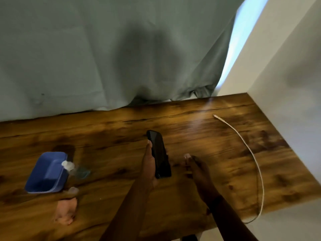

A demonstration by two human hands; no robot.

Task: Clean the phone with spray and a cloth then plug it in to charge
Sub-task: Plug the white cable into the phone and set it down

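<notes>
My left hand (149,165) grips a black phone (159,153) by its lower half and holds it screen-up just above the wooden table (199,136). My right hand (196,168) hovers just right of the phone, fingers stretched forward and blurred, with nothing plainly in it. A crumpled pink cloth (65,209) lies on the table at the near left. A clear spray bottle (74,169) with a white top lies on its side against a blue tub (46,173). The white charging cable (251,153) curves along the right side, its plug end (215,116) loose on the table.
A grey-green curtain (104,58) hangs along the table's far edge. A white wall (286,84) borders the table on the right. The cable drops over the near right edge of the table.
</notes>
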